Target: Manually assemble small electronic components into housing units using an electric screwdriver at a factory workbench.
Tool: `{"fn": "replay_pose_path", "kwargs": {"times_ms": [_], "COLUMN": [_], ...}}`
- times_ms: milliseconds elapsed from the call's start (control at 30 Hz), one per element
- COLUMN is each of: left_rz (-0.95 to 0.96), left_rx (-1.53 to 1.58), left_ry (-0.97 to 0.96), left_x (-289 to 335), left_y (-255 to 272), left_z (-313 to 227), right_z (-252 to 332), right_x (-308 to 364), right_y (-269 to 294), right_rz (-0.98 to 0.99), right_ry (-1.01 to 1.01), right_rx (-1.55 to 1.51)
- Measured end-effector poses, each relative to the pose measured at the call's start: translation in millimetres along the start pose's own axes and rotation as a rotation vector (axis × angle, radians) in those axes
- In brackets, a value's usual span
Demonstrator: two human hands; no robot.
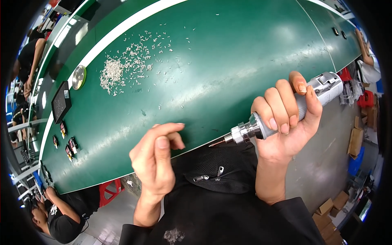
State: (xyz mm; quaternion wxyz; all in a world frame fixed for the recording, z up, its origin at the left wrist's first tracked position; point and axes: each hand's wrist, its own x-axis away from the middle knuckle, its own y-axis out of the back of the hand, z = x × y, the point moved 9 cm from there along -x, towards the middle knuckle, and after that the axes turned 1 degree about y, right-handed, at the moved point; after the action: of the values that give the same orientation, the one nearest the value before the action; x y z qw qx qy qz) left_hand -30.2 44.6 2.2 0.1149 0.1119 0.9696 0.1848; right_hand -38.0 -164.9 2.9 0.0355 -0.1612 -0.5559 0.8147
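Note:
My right hand [288, 110] is wrapped round the grey body of an electric screwdriver [267, 125]. The tool lies tilted in my grip, its thin bit pointing left and down, over the table's near edge and my dark clothing. To the left, apart from the bit, my left hand [155, 159] is raised with loosely bent fingers, and nothing shows in it. Beyond the hands a heap of tiny whitish rod-shaped pieces [112, 72] lies on the green table [228, 61], with more pieces scattered to its right.
A round tin with a green rim [79, 77] and a black flat tray [61, 102] sit at the left. Near them lie several small dark packets [68, 153]. Two small black parts [336, 31] are at the far right. Another person [61, 218] sits at the lower left.

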Motion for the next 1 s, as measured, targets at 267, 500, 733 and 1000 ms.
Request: {"fn": "replay_pose_path", "kwargs": {"times_ms": [267,500,733,1000], "left_rz": [0.136,0.043,-0.012,-0.030], "left_rx": [-0.293,-0.495,-0.750,-0.746], "left_ry": [-0.124,-0.321,-0.267,-0.381], "left_x": [-83,-251,-346,-364], "left_y": [15,-38,-99,-80], "left_z": [-15,10,29,43], "right_z": [-3,-4,-3,-10], "right_x": [4,2,0,0], "right_y": [41,50,56,58], "right_rz": [-0.278,-0.244,-0.222,-0.286], "right_ry": [0.006,-0.021,-0.067,-0.051], "right_rx": [-0.021,-0.059,-0.101,-0.118]}}
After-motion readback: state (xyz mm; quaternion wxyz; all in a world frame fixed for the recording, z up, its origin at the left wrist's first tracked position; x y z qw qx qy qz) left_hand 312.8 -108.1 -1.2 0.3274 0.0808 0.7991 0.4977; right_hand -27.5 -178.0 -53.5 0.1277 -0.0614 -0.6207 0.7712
